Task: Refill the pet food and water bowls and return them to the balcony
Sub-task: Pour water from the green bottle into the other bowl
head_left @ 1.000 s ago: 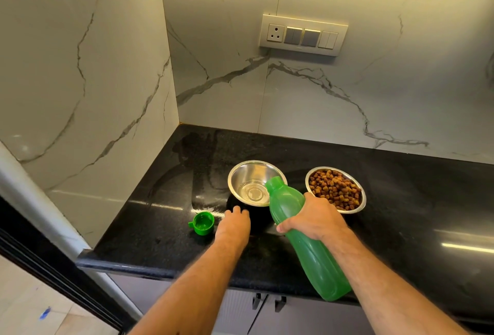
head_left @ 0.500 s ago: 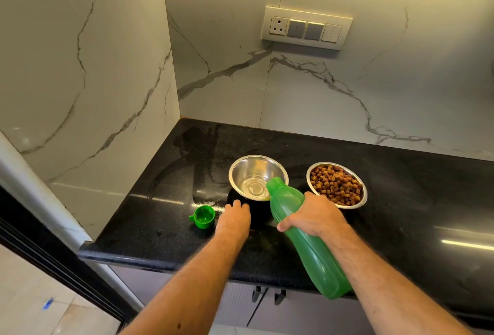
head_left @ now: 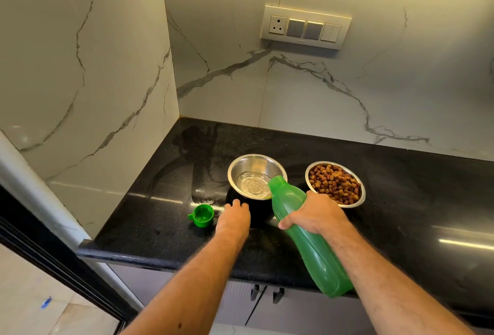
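Head camera view, looking down at a kitchen counter corner; the right hand (head_left: 315,215) is wrapped around the middle of a translucent green plastic bottle (head_left: 310,238), fingers curled round its body, tipping it so the open neck rests over the near rim of a shiny round steel water bowl (head_left: 256,174); compared with a second earlier, the pool of clear water in the bowl's bottom has spread wider, while the bottle keeps much the same tilt and the view has shifted only slightly; the left hand (head_left: 235,218) lies with straight fingers pressed against the bowl's black rounded base, steadying it as before, holding nothing. Water covers the bowl's floor in a shallow rippled layer; the bottle's base points back toward the person, past the counter's front edge. Just right of the water bowl, apart from it, sits a second round steel bowl (head_left: 310,171), heaped with brown pet food kibble (head_left: 334,183). Left of the left hand, a small green plastic bottle cap (head_left: 203,214) lies open side up on the polished speckled black stone countertop (head_left: 401,187). Behind, white marble-patterned wall panels (head_left: 80,67) with grey veins meet in a corner; a cream switch plate with a socket (head_left: 306,27) is fixed on the back wall.
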